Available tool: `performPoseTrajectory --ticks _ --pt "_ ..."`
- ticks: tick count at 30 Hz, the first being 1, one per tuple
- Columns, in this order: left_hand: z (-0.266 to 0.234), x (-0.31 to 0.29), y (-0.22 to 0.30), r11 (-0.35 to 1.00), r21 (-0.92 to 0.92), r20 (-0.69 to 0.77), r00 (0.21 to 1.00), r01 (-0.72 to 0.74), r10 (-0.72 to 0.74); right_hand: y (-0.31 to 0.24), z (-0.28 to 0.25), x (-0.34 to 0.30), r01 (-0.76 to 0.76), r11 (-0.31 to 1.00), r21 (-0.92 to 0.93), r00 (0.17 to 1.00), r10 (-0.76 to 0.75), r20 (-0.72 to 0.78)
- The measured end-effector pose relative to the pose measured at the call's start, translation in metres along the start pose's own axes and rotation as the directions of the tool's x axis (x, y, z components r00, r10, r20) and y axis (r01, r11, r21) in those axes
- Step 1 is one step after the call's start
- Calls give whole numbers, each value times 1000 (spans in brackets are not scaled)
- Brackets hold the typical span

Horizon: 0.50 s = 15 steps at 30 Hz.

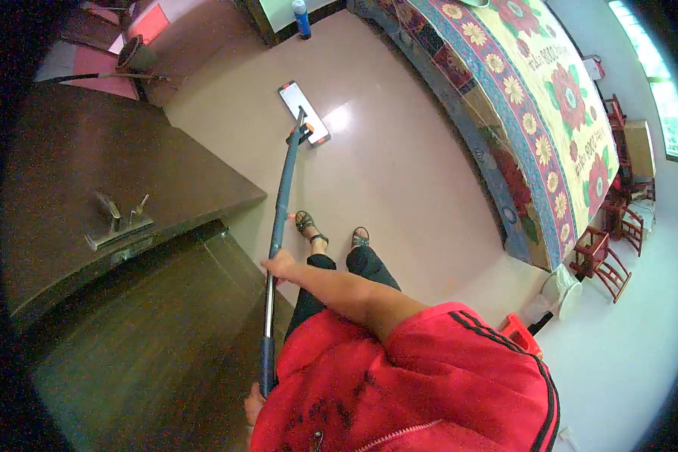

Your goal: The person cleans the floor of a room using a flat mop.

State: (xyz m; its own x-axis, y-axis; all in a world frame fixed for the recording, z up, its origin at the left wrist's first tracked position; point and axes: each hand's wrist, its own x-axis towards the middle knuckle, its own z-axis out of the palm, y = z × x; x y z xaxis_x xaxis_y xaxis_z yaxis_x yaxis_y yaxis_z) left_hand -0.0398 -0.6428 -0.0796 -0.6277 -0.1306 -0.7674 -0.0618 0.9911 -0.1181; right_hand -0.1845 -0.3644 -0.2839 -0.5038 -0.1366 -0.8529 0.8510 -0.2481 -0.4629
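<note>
A flat mop (285,181) with a blue-grey and silver pole slants away from my body. Its long white-topped head (304,113), dark-edged with orange ends, lies on the floor ahead of my feet. My right hand (281,265) is wrapped round the middle of the pole. Lower down, at the grip end beside my red jacket, my left hand (255,404) is closed on the pole; the jacket hides part of it.
A brown door (128,166) with a metal lock handle (117,218) stands close on the left. To the right is a table with a flowered cloth (520,90). A blue spray can (301,19) stands by the far wall. Red chairs (601,264), a white bin (561,294) and a red basket (520,335) are at right.
</note>
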Motion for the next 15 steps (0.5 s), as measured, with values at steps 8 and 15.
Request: performPoseTrajectory --ticks 8,15 --pt "-116 11 140 942 30 189 927 -335 324 19 -99 -12 17 983 182 958 36 -284" --pt "-119 56 199 796 285 333 834 -535 441 104 -169 -29 -77 842 535 861 326 -390"
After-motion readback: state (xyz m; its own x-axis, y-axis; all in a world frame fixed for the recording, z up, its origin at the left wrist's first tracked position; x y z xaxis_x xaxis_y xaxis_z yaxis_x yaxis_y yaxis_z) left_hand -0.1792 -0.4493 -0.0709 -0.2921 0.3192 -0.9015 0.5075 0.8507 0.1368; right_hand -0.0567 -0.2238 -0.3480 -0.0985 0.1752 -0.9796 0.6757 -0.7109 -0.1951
